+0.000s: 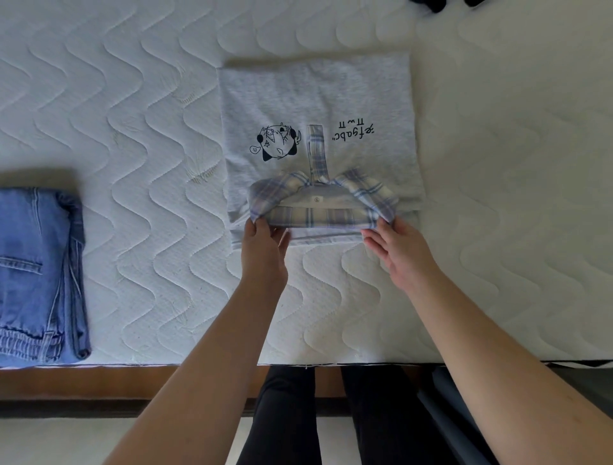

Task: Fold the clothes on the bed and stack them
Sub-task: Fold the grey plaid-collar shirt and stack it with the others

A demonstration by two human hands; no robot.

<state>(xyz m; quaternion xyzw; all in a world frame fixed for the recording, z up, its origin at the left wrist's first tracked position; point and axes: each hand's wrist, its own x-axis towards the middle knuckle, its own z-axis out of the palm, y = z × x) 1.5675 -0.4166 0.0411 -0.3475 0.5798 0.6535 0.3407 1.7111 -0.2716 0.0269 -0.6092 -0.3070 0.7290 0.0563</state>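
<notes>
Grey jersey lay in the middle of the frame: a folded sweatshirt (315, 99) with a plaid collar (323, 195) and a cartoon print (278, 142), spread flat on the white quilted mattress (132, 116). We had both hands at its near edge, just below centre. Our left hand (263, 252) pinched the left corner of the plaid collar between thumb and fingers, lifting it slightly off the grey cloth. Our right hand (396, 247) held the right corner of the collar the same way, fingers curled under the fabric. Folded blue jeans (39, 275) sat at the left edge of the frame, well apart from the sweatshirt, near the mattress's front edge. Something dark (434, 4) showed at the top right, too cropped to identify. A brown wooden bed frame (99, 381) ran along the bottom, with our dark trousers (285, 415) below it.
</notes>
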